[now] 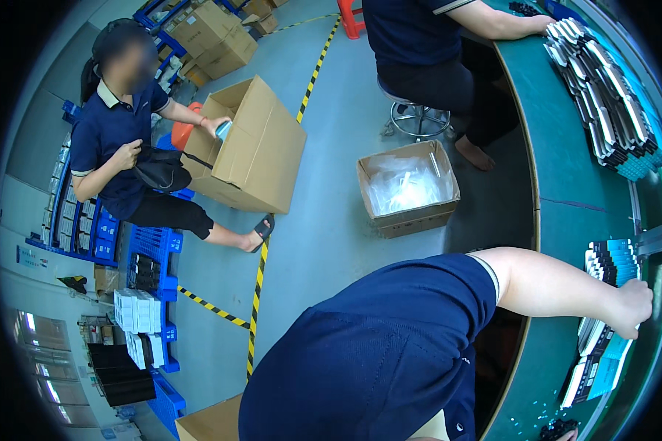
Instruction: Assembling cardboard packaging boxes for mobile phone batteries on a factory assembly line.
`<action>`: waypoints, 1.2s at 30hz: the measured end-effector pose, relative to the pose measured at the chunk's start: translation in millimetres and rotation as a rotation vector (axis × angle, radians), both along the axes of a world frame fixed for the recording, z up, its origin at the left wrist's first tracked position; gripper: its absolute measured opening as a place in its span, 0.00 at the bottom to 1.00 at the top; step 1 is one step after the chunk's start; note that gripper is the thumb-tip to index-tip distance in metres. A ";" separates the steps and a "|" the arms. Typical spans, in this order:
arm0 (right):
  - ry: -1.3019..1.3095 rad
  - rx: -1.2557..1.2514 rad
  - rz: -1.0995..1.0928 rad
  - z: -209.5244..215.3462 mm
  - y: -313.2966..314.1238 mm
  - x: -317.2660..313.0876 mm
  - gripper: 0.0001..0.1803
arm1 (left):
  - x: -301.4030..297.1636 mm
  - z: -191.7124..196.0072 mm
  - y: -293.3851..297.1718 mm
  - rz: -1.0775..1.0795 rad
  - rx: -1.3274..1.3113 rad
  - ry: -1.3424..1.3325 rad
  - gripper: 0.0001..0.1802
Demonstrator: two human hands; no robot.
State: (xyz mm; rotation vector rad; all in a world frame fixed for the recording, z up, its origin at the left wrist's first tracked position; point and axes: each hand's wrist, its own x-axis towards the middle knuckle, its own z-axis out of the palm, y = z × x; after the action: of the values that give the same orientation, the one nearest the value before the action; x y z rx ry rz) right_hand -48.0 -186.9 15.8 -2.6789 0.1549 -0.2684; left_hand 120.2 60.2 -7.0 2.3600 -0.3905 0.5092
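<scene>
My left arm reaches across to the green workbench (566, 213) on the right. My left hand (629, 309) is closed, its fingers curled over a row of slim white-and-teal boxes (612, 257). Whether it grips one of them is hidden. More of these boxes (596, 375) lean in the row below the hand. At the lower edge only a sliver of my right hand (568, 436) shows, beside a bundle of black cords (557, 428); its fingers are cut off by the frame.
Farther along the bench stands a large stack of similar boxes (603, 103), with a seated co-worker's arm (507, 22) beside it. An open carton of clear plastic bags (408, 184) is on the floor. Another person (125, 132) reaches into a tall carton (265, 147). Blue pallets (154, 250) stand left.
</scene>
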 end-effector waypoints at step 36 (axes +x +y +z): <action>-0.012 0.861 0.854 75.5 114.9 15.1 0.26 | -377.7 164.7 498.2 -0.277 -0.115 0.087 0.62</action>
State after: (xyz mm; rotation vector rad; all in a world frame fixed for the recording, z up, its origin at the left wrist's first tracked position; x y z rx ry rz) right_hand -32.9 -72.0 91.3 -1.6806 -0.7029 0.0604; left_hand -257.5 558.4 157.7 2.1643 -0.6192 0.2897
